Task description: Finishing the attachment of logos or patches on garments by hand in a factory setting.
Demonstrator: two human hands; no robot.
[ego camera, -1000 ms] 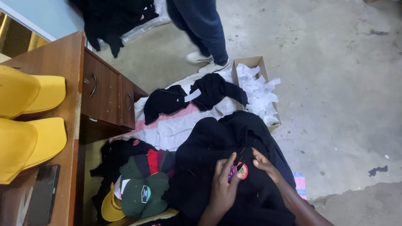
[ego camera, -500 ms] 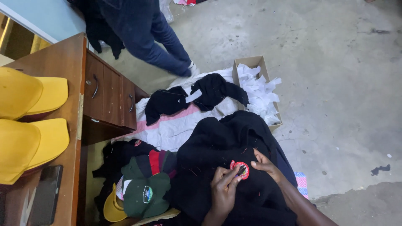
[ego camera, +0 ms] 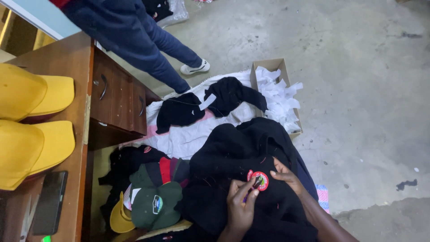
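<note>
Since the earlier frame, the round red patch (ego camera: 259, 180) is turned flatter on the black garment (ego camera: 233, 157), lower centre; left hand (ego camera: 240, 207) pinches its lower-left edge; right hand (ego camera: 286, 176) touches its right side, fingers loose.

A black garment (ego camera: 242, 166) lies spread over the person's lap, with a round red patch (ego camera: 259, 180) on it. The left hand (ego camera: 240, 204) pinches the patch's lower left edge, and the right hand (ego camera: 286, 177) rests its fingertips just beside the patch's right edge. To the left sits a pile of caps with a green cap (ego camera: 154, 206) on top. On the wooden desk (ego camera: 67, 62) lie two yellow caps (ego camera: 33, 125) and a dark phone (ego camera: 49, 201). On the concrete floor (ego camera: 358, 89), a cardboard box (ego camera: 268, 66) holds white paper strips (ego camera: 280, 101). Another person in blue trousers (ego camera: 134, 36) stands beside the desk.
</note>
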